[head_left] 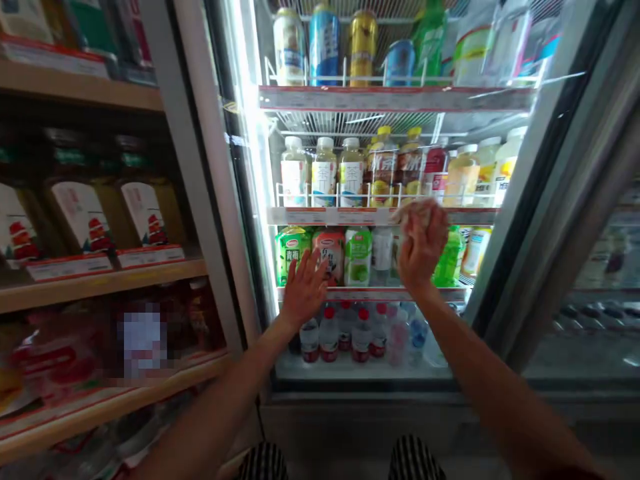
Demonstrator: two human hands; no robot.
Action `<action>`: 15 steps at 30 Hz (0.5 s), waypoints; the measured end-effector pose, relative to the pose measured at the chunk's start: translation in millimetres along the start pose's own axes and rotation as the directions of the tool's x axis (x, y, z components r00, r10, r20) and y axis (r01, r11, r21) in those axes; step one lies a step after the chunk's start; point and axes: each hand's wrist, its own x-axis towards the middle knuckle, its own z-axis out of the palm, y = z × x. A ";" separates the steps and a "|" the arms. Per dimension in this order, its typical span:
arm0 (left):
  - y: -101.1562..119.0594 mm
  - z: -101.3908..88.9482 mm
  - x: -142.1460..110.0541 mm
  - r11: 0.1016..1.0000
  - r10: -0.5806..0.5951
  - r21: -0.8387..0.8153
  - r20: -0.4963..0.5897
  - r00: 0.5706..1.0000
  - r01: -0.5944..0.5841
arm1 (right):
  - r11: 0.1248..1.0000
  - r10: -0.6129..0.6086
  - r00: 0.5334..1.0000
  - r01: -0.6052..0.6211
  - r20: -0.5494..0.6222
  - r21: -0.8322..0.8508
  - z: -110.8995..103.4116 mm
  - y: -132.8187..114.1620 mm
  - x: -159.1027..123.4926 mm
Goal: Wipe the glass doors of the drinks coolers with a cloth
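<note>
My left hand (304, 291) is open, fingers spread, in front of the green and red drink cartons or bottles on a lower shelf of the lit drinks fridge (367, 390). I cannot tell whether its fingertips touch anything. My right hand (419, 250) is closed on a crumpled pale cloth (425, 212), held up by the price strip (320, 216) of the middle shelf. Motion blurs this hand somewhat. Behind it, a green bottle (450, 257) is partly hidden. White-capped tea bottles (324, 167) and yellow-capped brown bottles (384, 163) stand above that strip.
Cans (325, 43) fill the top shelf. Red-capped water bottles (361, 337) stand at the bottom. To the left is a wooden shelf (100, 285) with large labelled bottles (145, 207). A dark door frame (560, 220) runs down the right side. My striped-clad knees (263, 461) show below.
</note>
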 end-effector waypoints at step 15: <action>6.5 3.2 -18.0 0.997 -0.047 -0.054 0.045 0.998 0.050 | 0.959 -0.282 0.906 0.277 0.316 0.060 -22.2 7.4 -48.6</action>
